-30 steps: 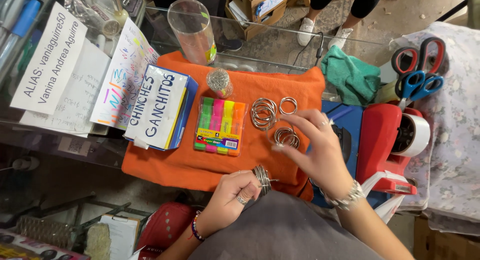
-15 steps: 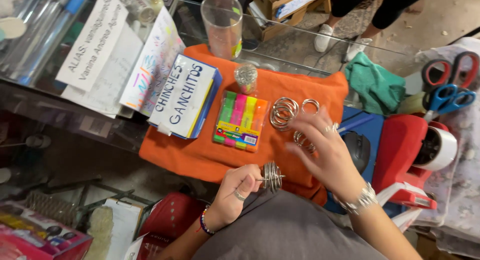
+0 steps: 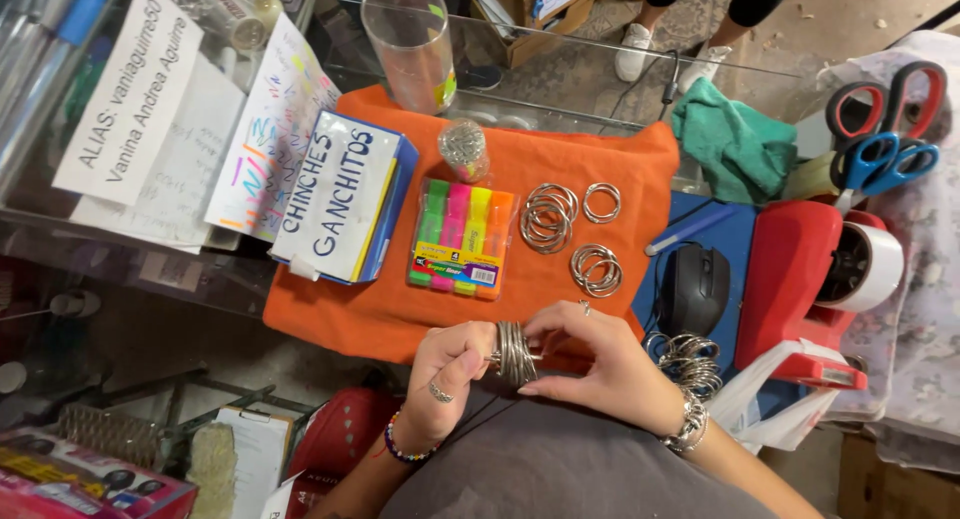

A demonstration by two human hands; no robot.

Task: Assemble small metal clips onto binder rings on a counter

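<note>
While both hands met, left hand (image 3: 445, 379) and right hand (image 3: 600, 364) fingers pinched ring stack (image 3: 514, 354), seemingly metal, loose rings (image 3: 548, 217) beyond on orange cloth (image 3: 390, 309)

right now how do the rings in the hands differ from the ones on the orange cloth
The held rings stand on edge, packed in one tight stack, pinched between the left hand and right hand. The loose rings lie flat on the orange cloth in small overlapping groups, untouched. Both look like plain silver metal rings.

A glass surface (image 3: 600, 74) is carrying an orange cloth (image 3: 520, 159), papers (image 3: 180, 169), a cup (image 3: 408, 44) and a blue pad (image 3: 745, 249).
</note>
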